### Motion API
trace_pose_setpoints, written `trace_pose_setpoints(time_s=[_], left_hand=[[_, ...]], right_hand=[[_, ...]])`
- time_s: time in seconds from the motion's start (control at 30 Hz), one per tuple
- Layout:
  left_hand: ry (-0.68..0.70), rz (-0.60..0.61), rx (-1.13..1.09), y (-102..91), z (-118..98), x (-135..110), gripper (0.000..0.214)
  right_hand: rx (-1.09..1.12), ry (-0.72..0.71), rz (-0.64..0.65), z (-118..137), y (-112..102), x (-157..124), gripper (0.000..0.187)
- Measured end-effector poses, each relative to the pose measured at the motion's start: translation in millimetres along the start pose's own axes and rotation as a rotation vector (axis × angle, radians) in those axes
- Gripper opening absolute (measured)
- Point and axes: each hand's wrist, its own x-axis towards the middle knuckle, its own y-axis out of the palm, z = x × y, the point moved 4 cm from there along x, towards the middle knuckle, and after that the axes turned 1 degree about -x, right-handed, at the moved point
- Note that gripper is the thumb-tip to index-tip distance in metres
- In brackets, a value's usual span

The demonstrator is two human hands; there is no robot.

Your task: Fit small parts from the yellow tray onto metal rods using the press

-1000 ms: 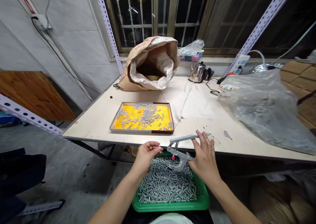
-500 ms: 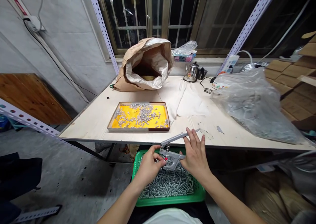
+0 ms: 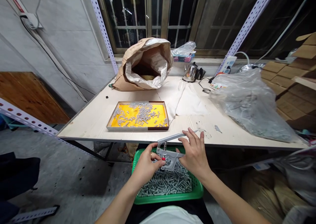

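Note:
Grey hand-press pliers [image 3: 170,155], the kind used for snap fasteners, are held level over a green basket [image 3: 168,199] full of small metal screw-like pieces [image 3: 170,184]. They have a coil spring near the head and a red tip in the jaw. My right hand [image 3: 195,153] grips the handles, fingers over the raised upper lever and thumb at the lower grip. My left hand [image 3: 148,163] is closed at the jaw end, with thumb and finger pinched beside the red tip. Whatever small piece lies between them is hidden.
On the table [image 3: 86,118] a shallow box [image 3: 128,129] with a yellow bottom holds scattered metal pieces. Behind it stands an open paper sack [image 3: 123,72]. A metal kettle [image 3: 190,73] and a clear plastic bag [image 3: 247,102] are farther right, beside stacked cardboard boxes [image 3: 291,86].
My hands and the pliers have shifted slightly left in view, along with the whole scene. My right fingers sit a little closer along the upper lever. The grip otherwise looks the same.

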Motion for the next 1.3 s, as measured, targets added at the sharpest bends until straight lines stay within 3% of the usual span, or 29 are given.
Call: trace_pose_setpoints(time_s=[0.17,0.33,0.47,0.67,0.83,0.97,1.07,1.13,1.3], left_hand=[[0.034,-0.090,-0.112,-15.7,-2,-6,0.067],[0.041,-0.217,-0.201,-21.9,-4,-10,0.056],[0.007,-0.267,-0.222,-15.6,-7,-12,0.053],[-0.059,-0.134,-0.179,-9.3,-3,-14,0.035],[-0.056,-0.094,-0.109,-7.5,0,-14,0.022],[0.084,-0.183,-0.100,-6.9,-3,-13,0.019],[0.163,-0.380,-0.154,-16.4,-1,-14,0.025],[0.163,-0.442,-0.121,-21.9,4,-15,0.027],[0.046,-0.105,0.235,-19.9,18,-13,0.016]], right_hand=[[-0.009,-0.081,-0.014,-7,3,6,0.043],[-0.125,-0.207,0.277,-12,26,16,0.010],[-0.137,-0.239,0.341,-9,36,23,0.004],[-0.153,-0.162,0.254,2,23,32,0.013],[-0.069,-0.183,0.066,12,10,29,0.020],[-0.072,-0.096,0.040,11,11,16,0.043],[-0.129,-0.023,0.027,3,12,-4,0.042],[-0.171,-0.032,0.027,-4,14,-21,0.037],[-0.183,-0.070,0.053,-22,21,-54,0.037]])
